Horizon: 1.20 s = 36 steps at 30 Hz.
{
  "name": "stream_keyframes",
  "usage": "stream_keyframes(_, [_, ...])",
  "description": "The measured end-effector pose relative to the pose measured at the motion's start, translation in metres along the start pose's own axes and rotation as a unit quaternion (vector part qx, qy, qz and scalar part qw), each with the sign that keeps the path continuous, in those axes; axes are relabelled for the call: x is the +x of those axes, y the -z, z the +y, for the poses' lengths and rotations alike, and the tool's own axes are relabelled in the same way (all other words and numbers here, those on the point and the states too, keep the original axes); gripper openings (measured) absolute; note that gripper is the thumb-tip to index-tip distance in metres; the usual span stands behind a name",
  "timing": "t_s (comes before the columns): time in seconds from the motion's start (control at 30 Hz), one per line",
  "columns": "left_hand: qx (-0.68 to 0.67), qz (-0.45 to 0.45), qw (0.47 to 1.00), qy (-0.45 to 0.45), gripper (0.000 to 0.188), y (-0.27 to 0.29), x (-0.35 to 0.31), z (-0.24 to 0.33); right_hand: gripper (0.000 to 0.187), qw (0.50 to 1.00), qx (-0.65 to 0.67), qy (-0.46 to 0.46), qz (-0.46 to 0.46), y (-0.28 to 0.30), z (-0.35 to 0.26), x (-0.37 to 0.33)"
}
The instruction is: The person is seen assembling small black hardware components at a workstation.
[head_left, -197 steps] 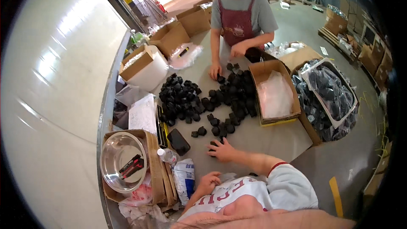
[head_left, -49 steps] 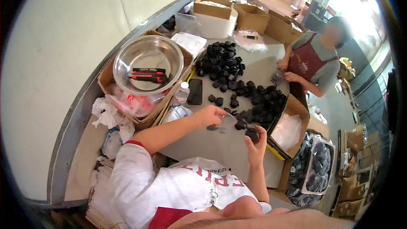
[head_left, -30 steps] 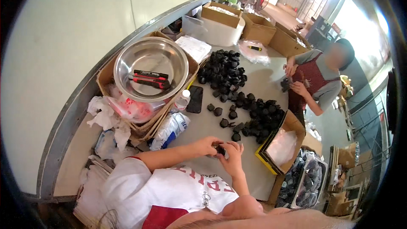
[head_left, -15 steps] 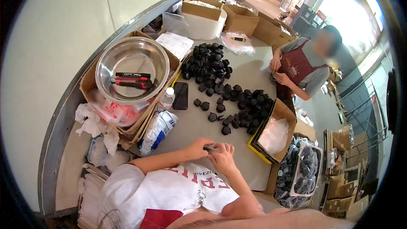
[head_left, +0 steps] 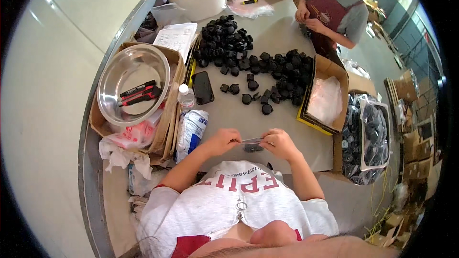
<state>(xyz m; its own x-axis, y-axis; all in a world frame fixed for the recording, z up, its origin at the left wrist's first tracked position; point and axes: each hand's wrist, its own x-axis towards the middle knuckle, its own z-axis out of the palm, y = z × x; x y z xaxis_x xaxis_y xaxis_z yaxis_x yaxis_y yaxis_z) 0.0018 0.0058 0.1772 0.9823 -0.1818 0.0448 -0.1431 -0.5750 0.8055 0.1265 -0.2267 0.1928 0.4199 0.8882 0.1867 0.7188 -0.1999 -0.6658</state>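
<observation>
- One grey table (head_left: 229, 114) spreads out in front of me.
- One co-worker (head_left: 330, 9) in a maroon apron stands at its far right, hands close together at something dark, too small to make out.
- To my left, a brown carton (head_left: 167, 124) bears a steel bowl (head_left: 113, 79) with red-and-black tools (head_left: 143, 94) in it.
- To my right, an open carton (head_left: 330, 68) holds pale, clear plastic (head_left: 325, 98).
- Beyond my hands lie two heaps of black parts, one left (head_left: 222, 43) and one right (head_left: 294, 69), with loose pieces (head_left: 266, 109) strewn nearer me.
- My left hand (head_left: 225, 142) and right hand (head_left: 281, 143) are apart, fingertips pinching opposite ends of a clear plastic film (head_left: 251, 140), drawn out between them.
- A dark phone (head_left: 203, 87) lies flat beside a capped bottle (head_left: 186, 96).
- Smallest, a black part (head_left: 253, 148) shows just below the film, between my hands; I can't tell whether it's inside.
</observation>
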Motion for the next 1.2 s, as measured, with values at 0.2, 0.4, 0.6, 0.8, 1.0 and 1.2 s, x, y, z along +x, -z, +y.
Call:
stream_keyframes(0.2, [0.004, 0.110, 0.993, -0.031, 0.011, 0.000, 0.007, 0.041, 0.015, 0.994, 0.056, -0.030, 0.090, -0.001, -0.014, -0.016])
stream_keyframes(0.4, [0.022, 0.164, 0.985, -0.056, 0.010, -0.012, 0.004, 0.070, 0.016, 0.988, -0.028, 0.067, 0.139, -0.012, -0.042, -0.005])
stream_keyframes(0.6, [-0.001, 0.156, 0.987, -0.039, 0.023, -0.019, 0.004, 0.075, 0.012, 0.990, -0.036, 0.061, 0.123, -0.012, -0.043, -0.014])
stream_keyframes(0.8, [0.028, 0.148, 0.985, 0.088, 0.027, -0.007, -0.008, 0.065, 0.010, 0.997, -0.002, 0.021, 0.076, 0.007, -0.031, -0.033])
stream_keyframes(1.0, [-0.174, 0.243, 0.954, 0.020, 0.028, -0.012, 0.001, 0.067, 0.012, 0.989, 0.050, -0.052, 0.129, 0.024, -0.025, -0.055])
stream_keyframes(1.2, [-0.307, 0.268, 0.911, 0.055, 0.022, -0.018, 0.001, 0.061, 0.010, 0.852, -0.117, -0.265, 0.436, 0.116, 0.007, -0.101])
